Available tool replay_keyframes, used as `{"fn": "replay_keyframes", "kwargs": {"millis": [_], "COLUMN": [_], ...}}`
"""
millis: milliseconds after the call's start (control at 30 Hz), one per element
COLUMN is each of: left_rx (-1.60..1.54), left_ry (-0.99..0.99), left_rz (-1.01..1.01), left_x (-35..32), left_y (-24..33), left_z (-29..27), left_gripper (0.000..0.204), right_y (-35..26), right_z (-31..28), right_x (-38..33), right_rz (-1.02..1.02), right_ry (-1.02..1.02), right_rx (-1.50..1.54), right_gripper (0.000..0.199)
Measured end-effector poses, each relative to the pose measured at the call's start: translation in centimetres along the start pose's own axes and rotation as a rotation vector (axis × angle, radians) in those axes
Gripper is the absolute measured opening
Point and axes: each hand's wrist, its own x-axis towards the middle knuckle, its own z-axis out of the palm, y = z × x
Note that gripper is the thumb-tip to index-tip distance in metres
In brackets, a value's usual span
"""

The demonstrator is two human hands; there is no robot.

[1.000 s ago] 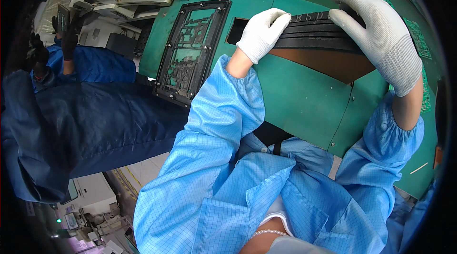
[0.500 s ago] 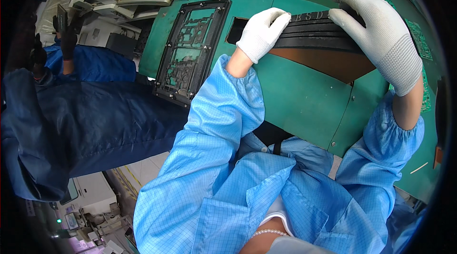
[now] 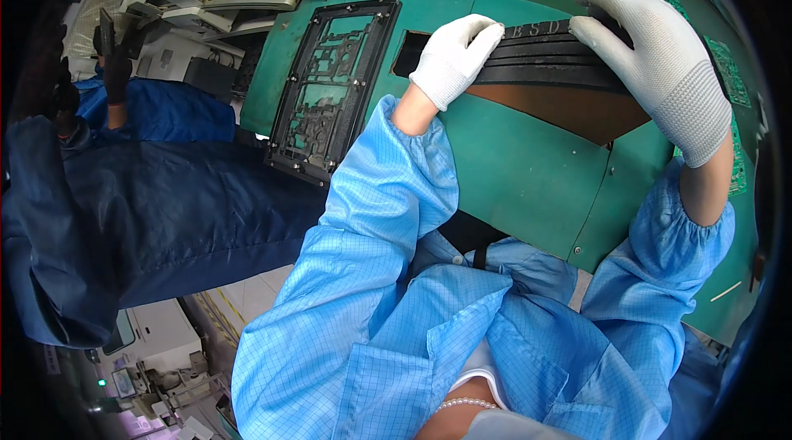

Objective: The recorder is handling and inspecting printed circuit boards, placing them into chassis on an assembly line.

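Both my hands wear white knit gloves and hold a black ribbed tray (image 3: 536, 62) by its two ends, at the far side of the green table (image 3: 528, 168). My left hand (image 3: 456, 56) is closed on the left end, thumb along the top edge. At the right end, my right hand (image 3: 652, 52) curves over the top, its thumb on the near side and its fingers behind. Pale lettering marks the upper edge. Below the tray a brown surface (image 3: 569, 110) shows. Whatever the tray contains is hidden from this view.
Left of my hands lies a black framed fixture (image 3: 334, 89) with cut-out shapes and screws. Green circuit boards (image 3: 726, 69) sit along the right side, near a thin pale stick (image 3: 726, 291). A co-worker in dark blue (image 3: 181, 209) is close on my left.
My hands and the tray stay practically where they were. At the far right edge, dark blue cloth has moved up and covers part of a brown object.
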Motion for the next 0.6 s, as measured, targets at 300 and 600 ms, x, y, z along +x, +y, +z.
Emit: {"fn": "replay_keyframes", "kwargs": {"millis": [300,600], "left_rx": [0.033,0.003], "left_ry": [-0.008,0.001], "left_rz": [0.004,-0.006], "left_x": [0.24,0.06], "left_y": [-0.26,-0.02], "left_z": [-0.21,-0.2], "left_gripper": [0.032,0.034], "right_y": [-0.31,-0.75], "right_z": [-0.15,-0.32], "right_x": [0.11,0.01], "right_rz": [0.016,0.03], "right_ry": [-0.003,-0.012], "right_rx": [-0.011,-0.021], "right_gripper": [0.034,0.034]}}
